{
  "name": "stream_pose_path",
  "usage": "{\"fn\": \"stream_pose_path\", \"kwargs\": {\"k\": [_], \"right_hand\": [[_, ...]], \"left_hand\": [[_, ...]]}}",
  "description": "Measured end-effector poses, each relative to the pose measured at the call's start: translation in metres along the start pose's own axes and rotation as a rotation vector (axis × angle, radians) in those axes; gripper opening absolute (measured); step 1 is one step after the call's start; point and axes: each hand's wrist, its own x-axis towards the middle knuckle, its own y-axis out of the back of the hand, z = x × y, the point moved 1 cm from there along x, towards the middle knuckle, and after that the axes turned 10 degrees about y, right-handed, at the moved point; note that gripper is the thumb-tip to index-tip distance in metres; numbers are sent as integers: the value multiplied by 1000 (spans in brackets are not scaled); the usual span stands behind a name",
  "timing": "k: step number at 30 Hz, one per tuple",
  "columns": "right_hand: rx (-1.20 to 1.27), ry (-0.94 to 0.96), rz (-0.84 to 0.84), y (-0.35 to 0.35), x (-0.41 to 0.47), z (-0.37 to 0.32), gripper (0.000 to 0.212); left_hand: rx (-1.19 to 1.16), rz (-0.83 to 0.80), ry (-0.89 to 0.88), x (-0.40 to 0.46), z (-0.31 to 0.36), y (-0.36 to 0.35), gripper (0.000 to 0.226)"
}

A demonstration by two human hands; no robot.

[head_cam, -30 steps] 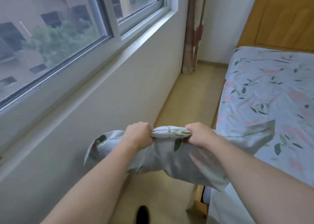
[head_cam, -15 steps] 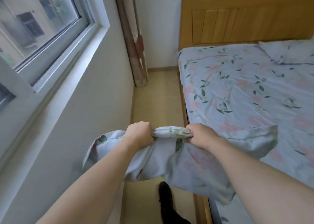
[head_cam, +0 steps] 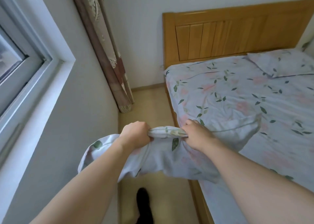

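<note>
Two hands, your left hand and right hand, have fingers curled round the pillowcase at its bunched edge. Limp, light cloth: regrip at corners. Bed at 2 o'clock.

Fingertips of left hand and right hand are hidden inside the bunched floral cloth. Bed and pillow are cut off at the right edge, and the black shoe at the bottom edge.

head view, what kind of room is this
A bedroom, probably in a home: a bed with a wooden headboard and pillow, a curtain beside the window, and the left hand and right hand grip a floral cloth like the bedding.
</note>
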Motion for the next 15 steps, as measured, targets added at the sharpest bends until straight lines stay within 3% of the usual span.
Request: {"fn": "stream_pose_path", "kwargs": {"k": [6,15], "right_hand": [[-53,-118,42,37,148,41,15],[-87,-231,49,82,318,107,32]], "left_hand": [[13,-11,-109,170,-21,41,24],[20,-41,-141,377,-23,91,33]]}}
